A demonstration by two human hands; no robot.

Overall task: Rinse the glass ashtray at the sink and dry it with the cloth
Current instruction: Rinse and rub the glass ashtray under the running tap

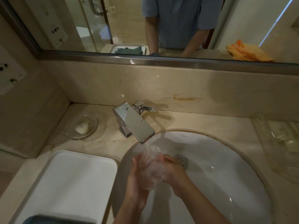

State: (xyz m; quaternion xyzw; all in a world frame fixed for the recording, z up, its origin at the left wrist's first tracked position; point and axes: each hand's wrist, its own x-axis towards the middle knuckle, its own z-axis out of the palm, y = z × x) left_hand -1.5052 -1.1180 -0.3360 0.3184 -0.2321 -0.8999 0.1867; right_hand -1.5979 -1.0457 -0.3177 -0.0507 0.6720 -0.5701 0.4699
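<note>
The rinse is the step in hand. Both hands hold the glass ashtray (152, 168) between them over the sink (226, 159), right under the spout of the faucet (134, 125), and running water falls straight onto the glass. The left hand (137, 177) cups it from the near-left side with fingers curled round the rim; the right hand (173, 170) closes on it from the far-right side, its fingers wrapped over the edge. So each grip is pressed onto the ashtray — neither is spread — though exactly how the fingertips lie is blurred by the water.

Just behind the right hand sits the drain (182, 160). To the left of the left hand, on the tabletop (186, 122), lies a white tray (72, 175), and a dark teal cloth (56, 219) shows at its near edge, below the left forearm.

Drying has not begun. The next move probably calls for freeing one hand to shut off the lever (145, 108) beyond the spout, keeping a firm hold on wet, slippery glass with the other, then reaching back-left for the cloth.
</note>
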